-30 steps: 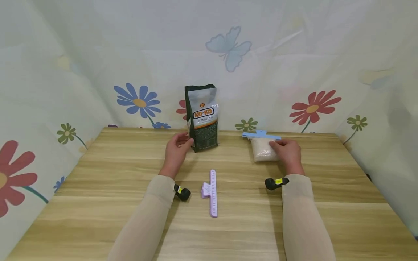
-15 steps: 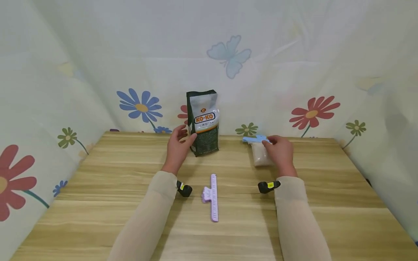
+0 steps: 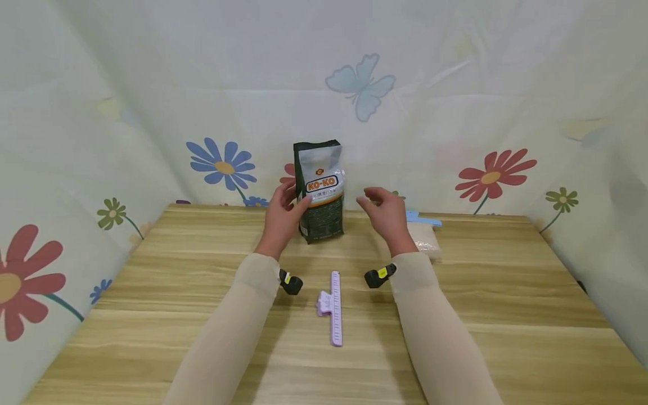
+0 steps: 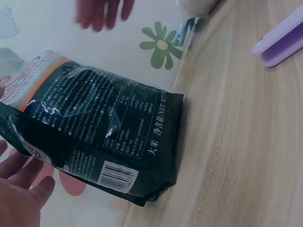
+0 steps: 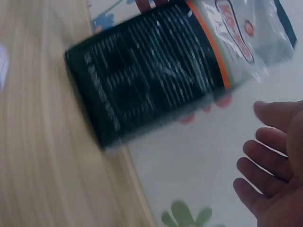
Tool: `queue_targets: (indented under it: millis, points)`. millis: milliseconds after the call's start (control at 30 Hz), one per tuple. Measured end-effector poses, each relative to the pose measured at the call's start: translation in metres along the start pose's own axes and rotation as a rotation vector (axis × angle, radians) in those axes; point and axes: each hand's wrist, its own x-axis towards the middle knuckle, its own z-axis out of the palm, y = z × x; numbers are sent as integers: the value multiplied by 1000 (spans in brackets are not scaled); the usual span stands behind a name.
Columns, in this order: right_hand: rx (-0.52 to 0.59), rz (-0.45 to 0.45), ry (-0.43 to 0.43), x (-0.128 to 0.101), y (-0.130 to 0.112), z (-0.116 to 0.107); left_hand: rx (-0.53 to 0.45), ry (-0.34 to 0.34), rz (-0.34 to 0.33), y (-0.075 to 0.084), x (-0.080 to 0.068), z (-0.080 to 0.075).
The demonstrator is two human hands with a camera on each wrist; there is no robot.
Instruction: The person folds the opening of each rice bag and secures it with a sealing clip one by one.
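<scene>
Right wrist view is motion-blurred; rice bag point(image 5: 156, 66) print unreadable there, its top cut off at the upper right of the frame. Left wrist view cuts the bag's point(image 4: 94, 127) top off at the left edge; only fingertips of the left hand point(image 4: 21, 198) show, lower left. Head view: clear pouch point(image 3: 424, 241) and its blue clip point(image 3: 422, 218) partly hidden behind the right hand point(image 3: 387, 214), right of centre.

Rice bag point(image 3: 320, 191) stands upright at frame centre, on the far part of the bench point(image 3: 506, 292), long axis vertical, printed front toward the camera. Left hand point(image 3: 280, 216) touches the bag's left edge, grip loose, fingers relaxed, not closed round it. Right hand in the air just right of the bag, apart from it, grip released, fingers loosely curled, holding nothing.

Purple clip point(image 3: 334, 306) lies lower centre, long axis running toward the camera, between the forearms.
</scene>
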Motion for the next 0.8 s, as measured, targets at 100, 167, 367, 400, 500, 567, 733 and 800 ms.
queue_targets:
  millis: [100, 167, 367, 400, 500, 567, 733, 800]
  points:
    - [34, -12, 2, 6, -10, 10, 10, -9, 24, 1, 1, 1]
    - [46, -8, -2, 10, -16, 14, 19, -7, 31, 2, 1, 2]
    - [75, 32, -33, 17, -27, 23, 21, -4, 39, 4, 1, 5]
    - [88, 34, -38, 17, -28, 24, 19, -2, 42, 5, 0, 5]
    - [110, 41, -52, 15, -31, 25, 13, 3, 52, 7, 0, 6]
    - [118, 45, -48, 13, -32, 25, 19, 7, 50, 8, -2, 6]
    - [130, 58, -24, 7, -31, 23, 23, 14, 49, 11, -5, 7]
    - [140, 63, -22, 5, -31, 23, 19, 18, 55, 11, -6, 7]
